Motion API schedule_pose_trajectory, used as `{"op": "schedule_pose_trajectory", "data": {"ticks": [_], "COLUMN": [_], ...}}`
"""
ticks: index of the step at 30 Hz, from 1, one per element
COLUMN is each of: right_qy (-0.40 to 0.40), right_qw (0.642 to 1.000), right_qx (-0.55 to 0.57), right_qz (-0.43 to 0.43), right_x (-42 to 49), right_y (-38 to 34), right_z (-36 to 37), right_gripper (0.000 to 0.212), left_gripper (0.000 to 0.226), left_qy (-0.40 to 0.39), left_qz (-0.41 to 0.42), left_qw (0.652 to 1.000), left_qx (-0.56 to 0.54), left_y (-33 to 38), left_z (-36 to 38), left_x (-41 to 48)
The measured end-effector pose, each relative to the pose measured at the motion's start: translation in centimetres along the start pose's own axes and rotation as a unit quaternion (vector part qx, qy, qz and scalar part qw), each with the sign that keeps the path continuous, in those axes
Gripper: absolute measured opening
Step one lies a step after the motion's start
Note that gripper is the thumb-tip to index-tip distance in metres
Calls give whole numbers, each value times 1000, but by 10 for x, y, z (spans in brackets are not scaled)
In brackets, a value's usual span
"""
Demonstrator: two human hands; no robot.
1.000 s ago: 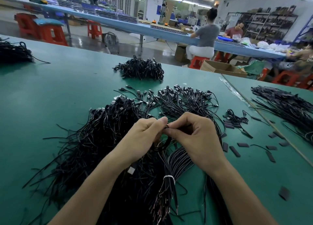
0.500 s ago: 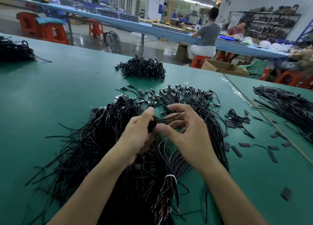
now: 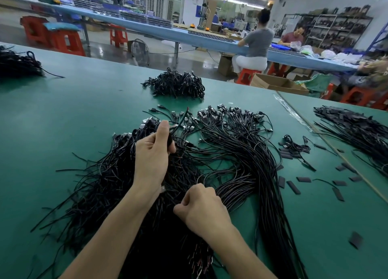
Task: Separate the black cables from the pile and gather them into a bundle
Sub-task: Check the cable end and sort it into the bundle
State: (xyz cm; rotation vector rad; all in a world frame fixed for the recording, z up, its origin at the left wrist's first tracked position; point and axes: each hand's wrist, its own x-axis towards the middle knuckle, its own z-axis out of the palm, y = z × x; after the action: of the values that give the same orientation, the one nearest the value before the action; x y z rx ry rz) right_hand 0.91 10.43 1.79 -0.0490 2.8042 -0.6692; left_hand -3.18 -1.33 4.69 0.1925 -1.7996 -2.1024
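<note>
A big pile of thin black cables [image 3: 231, 148] with plug ends fans across the green table [image 3: 73, 115] in front of me. My left hand [image 3: 152, 155] is raised over the pile's left half and grips a few black cable ends between thumb and fingers. My right hand [image 3: 201, 209] sits lower and nearer me, fingers curled round a bunch of cables where the strands run together. A looser heap of cables [image 3: 100, 190] spreads to the left under my left forearm.
A tied heap of black cables [image 3: 176, 85] lies further back, another heap [image 3: 16, 64] at far left, and more cables [image 3: 357, 129] on the adjoining table at right. Small black sleeves [image 3: 294, 186] are scattered to the right. People sit at a long bench behind.
My hands were together pinching one cable; now they are apart. The left hand moved up and left with cable ends, the right dropped toward me onto the gathered strands.
</note>
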Motion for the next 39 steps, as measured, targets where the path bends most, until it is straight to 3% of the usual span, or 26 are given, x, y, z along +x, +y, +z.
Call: {"op": "schedule_pose_trajectory", "data": {"ticks": [6, 9, 15, 18, 22, 24, 29, 32, 39], "right_qy": [-5, 40, 170, 277, 385, 401, 367, 309, 222], "right_qw": [994, 978, 910, 875, 812, 789, 748, 745, 708], "right_qx": [112, 204, 354, 354, 395, 417, 501, 539, 619], "right_qz": [6, -26, -134, -181, -192, -206, -234, -245, -257], "right_x": [3, 6, 7, 3, -2, -7, -16, -19, -25], "right_y": [15, 24, 22, 12, 3, -2, -11, -15, -21], "right_z": [-24, -35, -53, -58, -65, -67, -68, -66, -65], "right_gripper": [10, 8, 28, 23, 18, 16, 12, 15, 9], "left_gripper": [65, 66, 47, 51, 16, 16, 28, 26, 28], "left_qy": [-5, -29, -95, -159, -266, -295, -366, -332, -258], "left_qz": [-43, -40, -8, -18, -14, -3, 41, 98, 222], "left_qw": [999, 998, 995, 987, 963, 955, 928, 932, 940], "left_qx": [28, 35, 4, -27, -36, -19, -61, -103, -27], "left_y": [-2, 1, 11, 13, 14, 11, 6, 5, 3], "left_z": [3, 5, 10, 10, 10, 11, 19, 23, 23], "left_x": [-2, -6, -14, -17, -22, -22, -27, -30, -31]}}
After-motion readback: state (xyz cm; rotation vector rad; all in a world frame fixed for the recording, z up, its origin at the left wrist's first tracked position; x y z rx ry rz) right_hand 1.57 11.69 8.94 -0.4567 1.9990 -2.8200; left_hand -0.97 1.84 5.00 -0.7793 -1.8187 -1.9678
